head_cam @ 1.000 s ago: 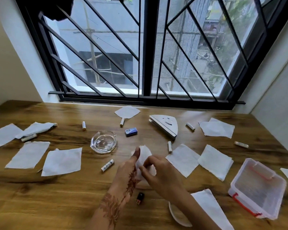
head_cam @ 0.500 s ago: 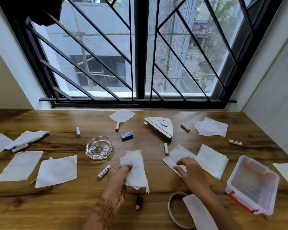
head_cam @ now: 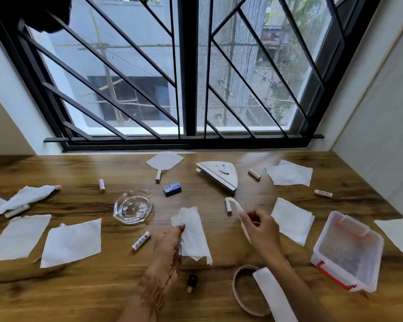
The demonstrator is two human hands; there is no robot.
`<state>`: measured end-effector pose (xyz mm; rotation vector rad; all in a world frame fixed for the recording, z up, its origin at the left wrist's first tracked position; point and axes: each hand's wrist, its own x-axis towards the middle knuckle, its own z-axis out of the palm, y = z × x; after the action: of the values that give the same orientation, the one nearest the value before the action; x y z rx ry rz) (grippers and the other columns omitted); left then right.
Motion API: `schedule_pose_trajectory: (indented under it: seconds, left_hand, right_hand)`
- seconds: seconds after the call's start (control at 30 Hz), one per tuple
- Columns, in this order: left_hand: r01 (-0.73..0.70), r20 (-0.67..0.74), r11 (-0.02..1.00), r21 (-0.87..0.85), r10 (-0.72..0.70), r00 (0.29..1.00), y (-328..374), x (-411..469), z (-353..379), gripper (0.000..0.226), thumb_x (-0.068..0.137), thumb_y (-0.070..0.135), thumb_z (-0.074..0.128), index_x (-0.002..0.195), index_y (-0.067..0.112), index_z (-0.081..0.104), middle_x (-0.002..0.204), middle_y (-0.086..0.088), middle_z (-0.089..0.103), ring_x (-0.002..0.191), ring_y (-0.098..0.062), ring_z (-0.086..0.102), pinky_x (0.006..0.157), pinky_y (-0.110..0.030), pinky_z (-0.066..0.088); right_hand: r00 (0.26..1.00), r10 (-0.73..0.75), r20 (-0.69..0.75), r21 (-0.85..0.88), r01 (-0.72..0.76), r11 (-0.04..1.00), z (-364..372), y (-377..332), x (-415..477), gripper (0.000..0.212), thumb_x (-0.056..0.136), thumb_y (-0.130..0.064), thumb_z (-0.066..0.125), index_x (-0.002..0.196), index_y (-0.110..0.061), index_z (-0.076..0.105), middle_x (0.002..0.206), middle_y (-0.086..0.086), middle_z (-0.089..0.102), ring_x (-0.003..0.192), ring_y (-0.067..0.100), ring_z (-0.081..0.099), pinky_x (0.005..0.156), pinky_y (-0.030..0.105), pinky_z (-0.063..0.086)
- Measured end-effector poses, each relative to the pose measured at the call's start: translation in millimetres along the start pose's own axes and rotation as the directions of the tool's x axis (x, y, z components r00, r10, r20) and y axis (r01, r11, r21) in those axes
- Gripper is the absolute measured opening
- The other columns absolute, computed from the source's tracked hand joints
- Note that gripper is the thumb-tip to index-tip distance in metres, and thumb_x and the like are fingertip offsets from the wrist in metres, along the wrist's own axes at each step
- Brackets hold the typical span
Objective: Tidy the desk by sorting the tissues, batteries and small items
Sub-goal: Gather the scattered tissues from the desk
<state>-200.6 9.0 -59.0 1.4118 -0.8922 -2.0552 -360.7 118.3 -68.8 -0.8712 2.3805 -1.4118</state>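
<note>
**A:** While our left hand (head_cam: 170,242) grips the wad of tissues (head_cam: 192,235) at centre frame, fingers curled round its lower-left edge, our right hand (head_cam: 261,228) pinches a single tissue (head_cam: 237,207) lifted off the desk (head_cam: 102,287), just right of centre. So the wad lies left of that sheet, apart from it, bare wood between.

**B:** Yep, and the wad's long axis runs roughly top-to-bottom in the frame, tipping toward lower right. We'd guess the sheet needs to travel leftward onto it. After that, our right hand's the nearer one to the next flat tissue (head_cam: 292,220), just to its right.

**A:** What can't we make out, though? The pinched sheet is edge-on and blurry, so no telling how it's folded, or whether it touches the battery (head_cam: 228,205) beside its top end.

**B:** Plus the white strip (head_cam: 272,296) at bottom right runs off the frame's lower edge, so we can't say what it is.
</note>
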Motion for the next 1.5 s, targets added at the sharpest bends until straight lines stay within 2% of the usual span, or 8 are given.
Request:
schedule_pose_trajectory:
  seconds: [0.2, 0.37, 0.53, 0.8, 1.1, 1.2, 1.33, 1.5]
  left_hand:
    - [0.061, 0.076, 0.996, -0.061, -0.056, 0.996, -1.6, -3.4, 19.6, 0.034, 0.095, 0.016, 0.045, 0.121, -0.005, 0.051, 0.073, -0.011, 0.065, 0.061, -0.025, 0.062, 0.037, -0.021, 0.049]
    - [0.105, 0.223, 0.979, -0.177, -0.064, 0.973, 1.6, -15.7, 36.0, 0.062, 0.068, 0.052, 0.06, 0.103, 0.001, 0.061, 0.099, -0.018, 0.067, 0.087, -0.029, 0.066, 0.065, -0.037, 0.056]
    - [-0.014, 0.058, 0.997, -0.081, 0.019, 0.998, 2.1, -28.5, 41.9, 0.009, 0.082, 0.005, 0.062, 0.081, -0.003, 0.058, 0.069, -0.015, 0.065, 0.06, -0.025, 0.064, 0.039, -0.025, 0.052]
    - [-0.067, 0.016, 0.992, -0.111, 0.069, 0.998, 1.0, -32.4, 44.1, 0.013, 0.089, 0.0, 0.051, 0.078, 0.002, 0.057, 0.077, -0.011, 0.061, 0.068, -0.021, 0.058, 0.038, -0.02, 0.051]
    - [-0.071, 0.033, 0.989, -0.129, 0.076, 0.997, -3.5, -31.9, 47.0, 0.016, 0.091, 0.001, 0.049, 0.076, 0.003, 0.056, 0.078, -0.01, 0.061, 0.069, -0.021, 0.058, 0.039, -0.019, 0.052]
    - [-0.076, 0.063, 0.985, -0.153, 0.086, 0.994, -7.3, -31.3, 46.0, 0.013, 0.091, 0.001, 0.048, 0.082, -0.001, 0.057, 0.078, -0.011, 0.062, 0.065, -0.02, 0.061, 0.04, -0.019, 0.051]
    - [-0.066, 0.082, 0.973, -0.22, 0.085, 0.993, -8.7, -30.4, 47.1, 0.02, 0.092, -0.002, 0.045, 0.077, 0.0, 0.058, 0.077, -0.012, 0.06, 0.043, -0.01, 0.064, 0.037, -0.017, 0.048]
    - [-0.045, 0.134, 0.968, -0.245, 0.08, 0.988, -12.9, -25.9, 47.8, 0.019, 0.091, 0.003, 0.048, 0.076, 0.001, 0.059, 0.059, -0.005, 0.07, 0.048, -0.012, 0.066, 0.041, -0.02, 0.051]
  right_hand:
    - [0.982, -0.128, 0.136, 0.191, 0.101, 0.976, 12.7, -45.7, -25.7, 0.009, 0.09, -0.027, 0.054, 0.088, -0.021, 0.06, 0.077, -0.011, 0.06, 0.07, -0.003, 0.059, 0.057, 0.012, 0.049]
    - [0.918, -0.286, 0.276, 0.014, 0.294, 0.956, 22.8, -52.4, -46.1, 0.06, 0.082, -0.061, 0.032, 0.106, -0.016, 0.063, 0.099, -0.001, 0.067, 0.087, 0.008, 0.062, 0.074, 0.02, 0.053]
    - [0.919, -0.286, 0.271, 0.025, 0.291, 0.956, 4.9, -44.1, -37.7, 0.045, 0.089, -0.046, 0.042, 0.116, -0.015, 0.061, 0.114, 0.002, 0.065, 0.095, 0.009, 0.061, 0.077, 0.018, 0.052]
    - [0.983, -0.088, 0.159, -0.701, 0.175, 0.691, -66.7, 34.4, 31.9, 0.029, 0.091, -0.026, 0.055, 0.117, -0.013, 0.058, 0.124, 0.003, 0.057, 0.116, 0.018, 0.047, 0.107, 0.028, 0.027]
    - [0.975, 0.003, 0.22, -0.858, 0.193, 0.476, -68.2, 49.8, 35.5, 0.025, 0.094, -0.011, 0.045, 0.114, -0.012, 0.06, 0.115, 0.006, 0.061, 0.107, 0.018, 0.052, 0.103, 0.03, 0.032]
    - [0.984, 0.009, 0.176, -0.79, 0.136, 0.598, -63.8, 45.7, 38.7, 0.021, 0.091, -0.017, 0.046, 0.101, -0.01, 0.063, 0.106, 0.006, 0.063, 0.097, 0.018, 0.055, 0.094, 0.031, 0.038]
    - [0.988, 0.072, 0.138, -0.362, -0.018, 0.932, -56.1, 11.4, 30.7, 0.012, 0.088, -0.02, 0.058, 0.092, -0.011, 0.065, 0.083, -0.002, 0.06, 0.073, 0.009, 0.054, 0.064, 0.022, 0.045]
    - [0.948, 0.123, 0.293, 0.082, -0.153, 0.985, -31.6, -38.7, 4.6, 0.004, 0.088, -0.019, 0.059, 0.09, -0.019, 0.062, 0.078, -0.008, 0.059, 0.072, 0.002, 0.056, 0.056, 0.015, 0.041]
